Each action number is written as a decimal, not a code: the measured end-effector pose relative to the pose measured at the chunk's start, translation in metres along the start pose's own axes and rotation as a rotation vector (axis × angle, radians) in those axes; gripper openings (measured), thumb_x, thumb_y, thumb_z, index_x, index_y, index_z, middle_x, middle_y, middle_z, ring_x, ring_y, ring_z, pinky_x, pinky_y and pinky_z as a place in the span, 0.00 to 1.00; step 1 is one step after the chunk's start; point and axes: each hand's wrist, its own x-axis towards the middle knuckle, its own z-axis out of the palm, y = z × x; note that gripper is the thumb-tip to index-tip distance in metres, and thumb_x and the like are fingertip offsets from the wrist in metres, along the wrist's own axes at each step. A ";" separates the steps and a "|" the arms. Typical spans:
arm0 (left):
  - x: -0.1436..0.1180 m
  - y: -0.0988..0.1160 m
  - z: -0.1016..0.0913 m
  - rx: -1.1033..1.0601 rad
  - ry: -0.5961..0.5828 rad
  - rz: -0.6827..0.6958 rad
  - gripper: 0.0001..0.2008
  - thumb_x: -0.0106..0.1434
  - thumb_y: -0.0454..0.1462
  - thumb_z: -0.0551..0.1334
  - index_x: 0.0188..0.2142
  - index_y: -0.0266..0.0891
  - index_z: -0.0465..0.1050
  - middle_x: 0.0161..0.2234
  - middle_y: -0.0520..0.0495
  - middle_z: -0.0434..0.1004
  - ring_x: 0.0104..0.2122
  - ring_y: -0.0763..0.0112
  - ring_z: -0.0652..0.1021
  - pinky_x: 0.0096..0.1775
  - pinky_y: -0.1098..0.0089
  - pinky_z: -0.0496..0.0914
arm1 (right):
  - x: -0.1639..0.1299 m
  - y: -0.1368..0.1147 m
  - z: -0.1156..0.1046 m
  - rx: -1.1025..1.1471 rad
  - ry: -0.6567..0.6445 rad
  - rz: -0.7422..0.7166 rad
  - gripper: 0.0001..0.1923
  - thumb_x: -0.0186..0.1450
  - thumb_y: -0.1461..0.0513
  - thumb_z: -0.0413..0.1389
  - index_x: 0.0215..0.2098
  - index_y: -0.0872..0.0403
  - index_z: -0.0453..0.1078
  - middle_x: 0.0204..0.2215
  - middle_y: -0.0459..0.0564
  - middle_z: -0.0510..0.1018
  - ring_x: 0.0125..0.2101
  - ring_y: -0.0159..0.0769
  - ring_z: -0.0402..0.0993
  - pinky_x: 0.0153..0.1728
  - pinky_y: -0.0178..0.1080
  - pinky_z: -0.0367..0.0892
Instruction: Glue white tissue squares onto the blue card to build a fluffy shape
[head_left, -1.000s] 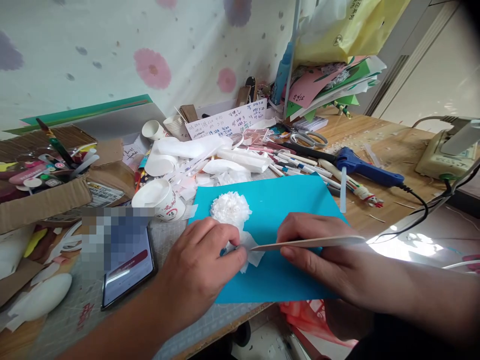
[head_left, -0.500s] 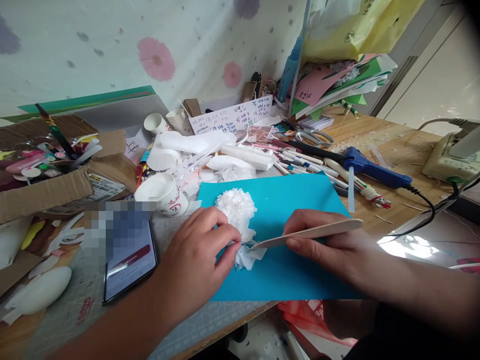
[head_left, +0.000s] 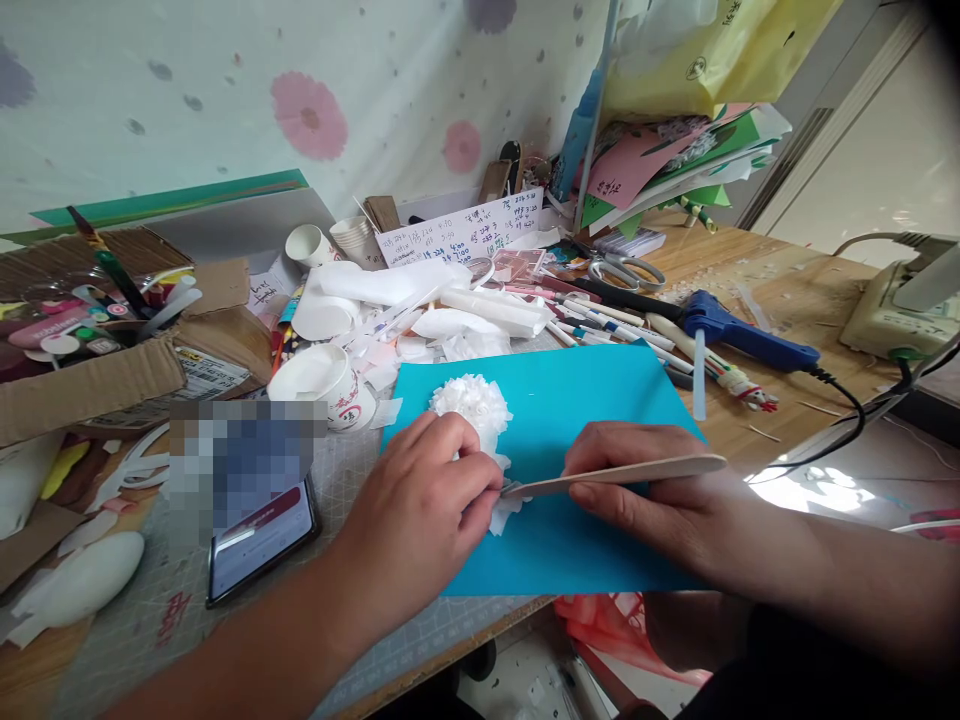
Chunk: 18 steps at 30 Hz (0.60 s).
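Observation:
A ruffled white paper flower (head_left: 472,402) lies on a blue sheet of paper (head_left: 585,390), with loose white tissue pieces (head_left: 507,512) below it. My left hand (head_left: 439,500) is closed in a pinch over these tissue pieces, at the tip of a flat wooden craft stick (head_left: 630,473). Whatever sits between its fingertips is hidden. My right hand (head_left: 645,490) grips the stick between thumb and fingers, its tip pointing left towards the left fingertips.
Left of the sheet are a phone (head_left: 262,540) and a paper cup (head_left: 322,385) on a cutting mat (head_left: 360,650). Behind lie white paper scraps (head_left: 457,325), pens and scissors (head_left: 622,272). A blue glue gun (head_left: 750,335) with its cord is at the right.
My left hand has moved slightly right, its fingertips now meeting the stick's tip and covering more of the tissue. My right hand and the stick have barely moved.

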 end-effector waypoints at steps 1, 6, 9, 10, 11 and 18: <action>0.000 0.000 0.000 0.006 -0.004 0.006 0.09 0.62 0.28 0.57 0.28 0.38 0.72 0.32 0.49 0.67 0.33 0.67 0.68 0.36 0.64 0.63 | 0.000 -0.001 0.000 0.002 -0.007 0.003 0.09 0.67 0.62 0.52 0.32 0.54 0.71 0.28 0.48 0.76 0.28 0.30 0.71 0.26 0.31 0.64; -0.001 0.001 -0.002 0.008 0.008 0.013 0.08 0.61 0.27 0.56 0.28 0.37 0.70 0.32 0.48 0.67 0.33 0.67 0.68 0.36 0.64 0.64 | -0.004 -0.002 -0.001 -0.003 0.090 0.024 0.08 0.67 0.62 0.52 0.30 0.54 0.71 0.26 0.46 0.75 0.26 0.30 0.71 0.24 0.31 0.64; -0.003 0.003 -0.003 0.012 0.012 0.016 0.08 0.61 0.28 0.56 0.28 0.38 0.70 0.32 0.48 0.67 0.34 0.67 0.68 0.36 0.64 0.63 | -0.005 0.001 0.000 -0.013 0.093 -0.014 0.08 0.67 0.63 0.53 0.30 0.53 0.71 0.27 0.46 0.75 0.26 0.29 0.71 0.24 0.30 0.63; -0.004 0.003 -0.004 0.010 0.012 0.015 0.08 0.62 0.28 0.56 0.28 0.38 0.70 0.32 0.48 0.67 0.34 0.67 0.68 0.36 0.64 0.63 | -0.005 0.002 0.001 -0.015 0.085 -0.032 0.08 0.67 0.63 0.53 0.31 0.53 0.71 0.27 0.46 0.75 0.26 0.29 0.71 0.24 0.30 0.63; -0.005 0.004 -0.004 0.002 0.010 0.014 0.08 0.62 0.28 0.56 0.28 0.38 0.71 0.32 0.49 0.66 0.34 0.67 0.67 0.36 0.64 0.63 | -0.004 0.003 0.001 -0.015 0.078 -0.043 0.08 0.67 0.63 0.52 0.31 0.53 0.71 0.27 0.46 0.76 0.27 0.29 0.71 0.24 0.31 0.64; -0.010 0.009 0.001 0.006 0.022 0.034 0.10 0.63 0.28 0.56 0.29 0.40 0.72 0.31 0.50 0.67 0.33 0.67 0.66 0.33 0.64 0.59 | -0.001 0.004 0.004 0.038 0.024 -0.014 0.08 0.67 0.63 0.53 0.33 0.54 0.73 0.29 0.47 0.77 0.28 0.29 0.72 0.26 0.30 0.64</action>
